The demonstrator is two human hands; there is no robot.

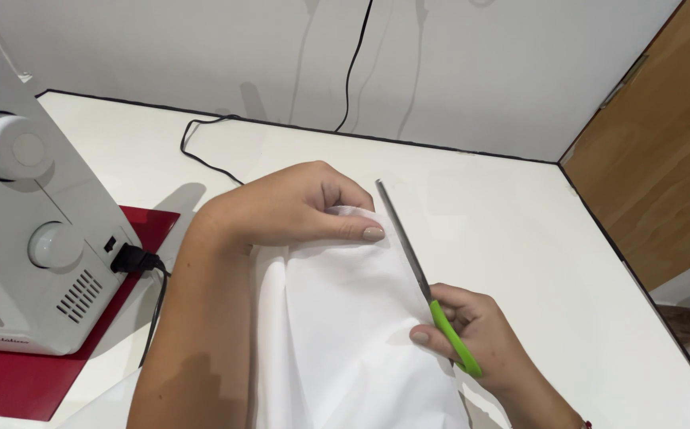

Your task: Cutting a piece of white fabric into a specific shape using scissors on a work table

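White table (512, 238) fills most of the view, set into a corner between a pale wall and a brown wooden panel (663, 159) on the right. At its middle the left hand (289, 208) lies curled over the top of a piece of white fabric (345, 334), the thumb and fingers pinching a fold of the cloth at its upper edge and holding it up off the table. The right hand (480, 334) is closed around the green handles of a pair of scissors (416, 266), whose long metal blades run up and to the left along the right edge of the fabric, the tip ending just beside the left thumb; the blades look shut or nearly so. The fabric hangs down from the left hand toward the bottom of the view, between the two forearms. To the left stands a white sewing machine (27, 230) on a red mat (19, 381), with a black cord (202, 155) plugged into its side and trailing across the table and up the wall.
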